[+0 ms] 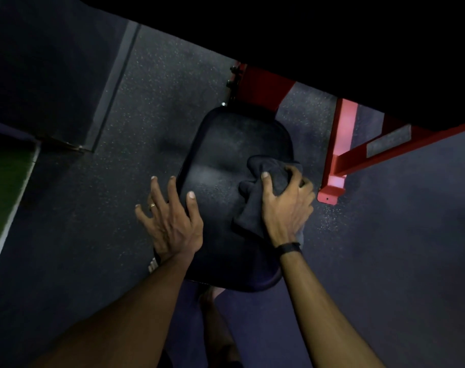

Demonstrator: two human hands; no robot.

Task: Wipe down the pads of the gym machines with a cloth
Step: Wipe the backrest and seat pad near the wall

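While the dark cloth (263, 192) is lying bunched on the black seat pad's (226, 160) right side, the right hand (287, 205) is gripping it, fingers curled | left hand (170, 219) is resting spread-fingered on the pad's left edge | red frame (340, 155) is standing just right, on speckled floor (146, 102).

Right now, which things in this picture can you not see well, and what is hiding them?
- Pad, head view: the right part lies under the cloth and right hand; the left edge lies under the left hand.
- Red frame: its top is hidden by a black shape across the upper picture.
- Cloth: dark on dark, so any dirt or dampness cannot be told.
- Floor under the pad: hidden by it.
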